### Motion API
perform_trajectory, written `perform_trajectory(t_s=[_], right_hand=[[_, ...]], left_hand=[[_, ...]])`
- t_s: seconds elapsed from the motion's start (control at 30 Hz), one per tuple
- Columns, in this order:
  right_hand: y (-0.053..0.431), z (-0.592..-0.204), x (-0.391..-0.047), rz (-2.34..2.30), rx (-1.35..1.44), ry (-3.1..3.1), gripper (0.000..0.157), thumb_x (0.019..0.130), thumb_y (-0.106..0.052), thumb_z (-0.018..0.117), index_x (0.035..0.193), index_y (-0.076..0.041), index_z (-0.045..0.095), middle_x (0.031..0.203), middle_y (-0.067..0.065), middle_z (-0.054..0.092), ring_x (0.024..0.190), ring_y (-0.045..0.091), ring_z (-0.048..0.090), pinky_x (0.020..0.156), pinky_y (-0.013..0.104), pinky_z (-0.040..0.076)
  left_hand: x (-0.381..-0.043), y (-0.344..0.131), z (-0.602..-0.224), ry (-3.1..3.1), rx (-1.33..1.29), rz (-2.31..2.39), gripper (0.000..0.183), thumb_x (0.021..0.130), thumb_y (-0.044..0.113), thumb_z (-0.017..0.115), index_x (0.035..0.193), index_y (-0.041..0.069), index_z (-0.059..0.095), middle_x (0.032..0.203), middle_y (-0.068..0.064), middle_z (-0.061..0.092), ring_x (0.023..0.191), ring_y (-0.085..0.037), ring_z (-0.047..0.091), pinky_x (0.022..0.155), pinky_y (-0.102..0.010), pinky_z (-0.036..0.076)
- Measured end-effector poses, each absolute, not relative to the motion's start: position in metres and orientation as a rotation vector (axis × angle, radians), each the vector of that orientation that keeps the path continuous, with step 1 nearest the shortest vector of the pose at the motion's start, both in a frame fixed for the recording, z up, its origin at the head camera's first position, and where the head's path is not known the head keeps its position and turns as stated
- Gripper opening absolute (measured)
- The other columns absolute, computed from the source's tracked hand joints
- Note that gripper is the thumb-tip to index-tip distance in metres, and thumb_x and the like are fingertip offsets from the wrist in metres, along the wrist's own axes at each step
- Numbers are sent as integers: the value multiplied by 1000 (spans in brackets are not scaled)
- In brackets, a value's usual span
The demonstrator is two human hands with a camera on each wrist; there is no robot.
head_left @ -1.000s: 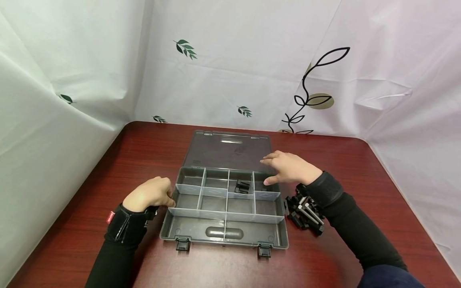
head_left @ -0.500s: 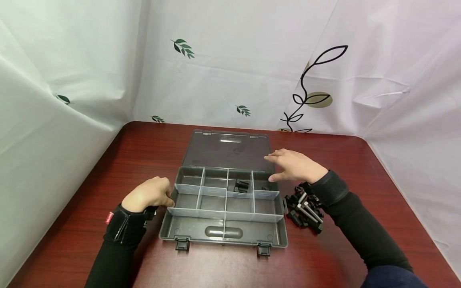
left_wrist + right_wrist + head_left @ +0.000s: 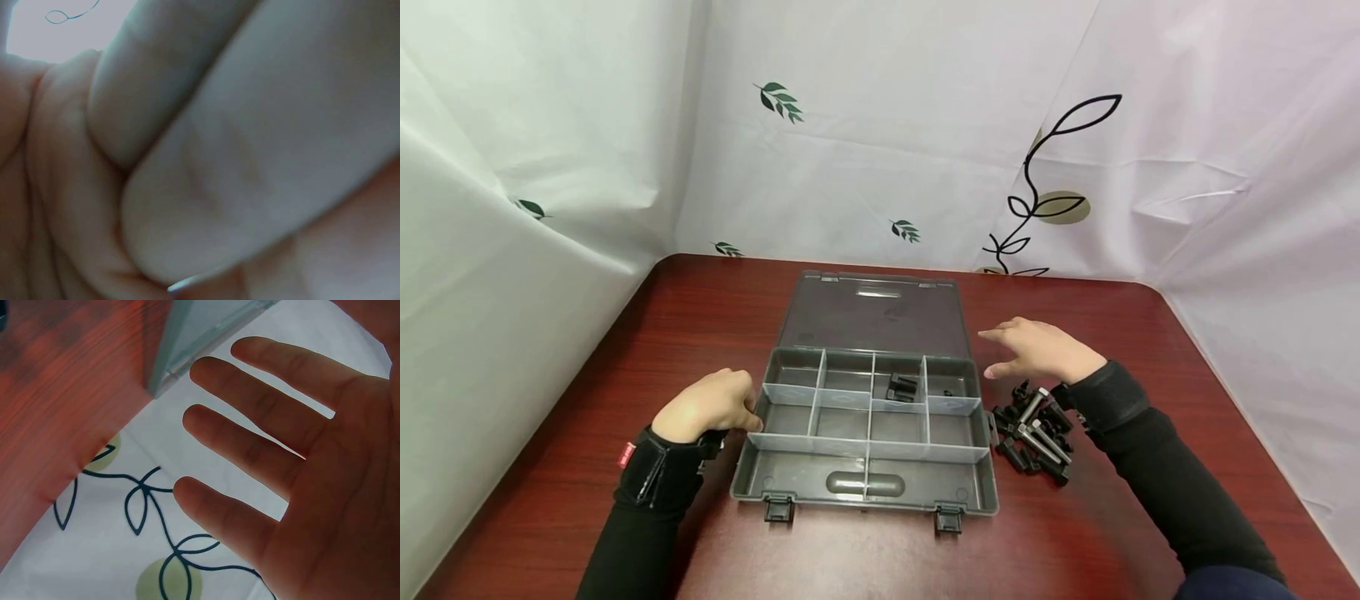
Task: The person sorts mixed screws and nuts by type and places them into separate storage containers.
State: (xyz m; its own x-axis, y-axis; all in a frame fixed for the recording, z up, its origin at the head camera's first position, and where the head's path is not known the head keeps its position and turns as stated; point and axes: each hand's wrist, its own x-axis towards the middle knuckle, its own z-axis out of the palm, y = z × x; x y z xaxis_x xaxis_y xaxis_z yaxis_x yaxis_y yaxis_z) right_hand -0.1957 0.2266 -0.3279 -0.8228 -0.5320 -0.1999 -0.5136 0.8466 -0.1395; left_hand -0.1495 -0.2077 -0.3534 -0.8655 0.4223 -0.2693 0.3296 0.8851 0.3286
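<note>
An opened grey plastic compartment box (image 3: 760,483) lies on the table, its lid (image 3: 880,312) folded back. At its left wall my left hand (image 3: 711,404) pinches the rim; the left wrist view shows several fingers (image 3: 206,181) folded into the palm. My right hand (image 3: 1041,350) is beside the box's back right corner, holding nothing, its fingers (image 3: 231,437) straight and spread in the right wrist view. Below that hand lies a pile of black and silver bolts (image 3: 1037,437). Black bolts (image 3: 902,387) sit in the third back compartment, and a tiny dark piece (image 3: 948,393) in the fourth.
The red-brown wooden table (image 3: 865,558) is bordered by a white printed cloth (image 3: 850,125) behind and at both sides. Two black latches (image 3: 778,508) hang from the box's front. Thin clear dividers (image 3: 842,398) split the box.
My right hand has moved rightward and away from the fourth back compartment, uncovering the tiny dark piece in it. My left hand stays at the rim.
</note>
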Motion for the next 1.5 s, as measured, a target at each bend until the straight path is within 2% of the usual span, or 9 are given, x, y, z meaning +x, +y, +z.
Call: perform_trajectory(t_s=[0.23,0.67,0.97,1.2,1.33,1.5], right_hand=[[242,-333,-195,-124,-728,2760,62,85,-37,63,133,-1,47,130,29,47,123,45,40,92,56,36],[255,-342,-199,-153,-724,2727,58,85,-28,64,131,4,48,127,27,51,114,41,50,86,50,43],[260,-349,-198,-173,-667,2686,55,84,-25,65,129,3,49,125,26,52,114,43,49,84,51,43],[262,-354,-198,-158,-682,2666,50,83,-25,66,123,4,54,120,24,56,108,41,53,81,48,45],[262,-355,-199,-160,-707,2650,46,82,-24,67,119,2,58,114,20,59,103,37,56,79,47,46],[263,-357,-200,-191,-712,2617,37,81,-21,67,114,-5,62,101,9,64,92,27,60,72,42,47]], left_hand=[[-149,-206,-354,2730,574,393,37,67,21,73,49,18,41,51,10,30,51,-10,33,49,-26,26],[-150,-208,-355,2732,549,373,35,68,21,73,49,17,43,52,9,32,51,-11,33,50,-26,27],[-151,-208,-356,2738,544,372,31,67,21,73,50,17,47,52,9,35,52,-11,36,50,-27,30],[-151,-208,-356,2737,550,367,31,67,21,73,50,17,47,52,9,35,52,-11,37,50,-27,30],[-150,-208,-356,2737,553,365,31,66,21,73,50,17,47,52,9,36,52,-11,37,50,-27,30],[-149,-207,-355,2740,557,363,30,66,22,74,51,17,49,53,9,38,53,-12,38,51,-28,32]])
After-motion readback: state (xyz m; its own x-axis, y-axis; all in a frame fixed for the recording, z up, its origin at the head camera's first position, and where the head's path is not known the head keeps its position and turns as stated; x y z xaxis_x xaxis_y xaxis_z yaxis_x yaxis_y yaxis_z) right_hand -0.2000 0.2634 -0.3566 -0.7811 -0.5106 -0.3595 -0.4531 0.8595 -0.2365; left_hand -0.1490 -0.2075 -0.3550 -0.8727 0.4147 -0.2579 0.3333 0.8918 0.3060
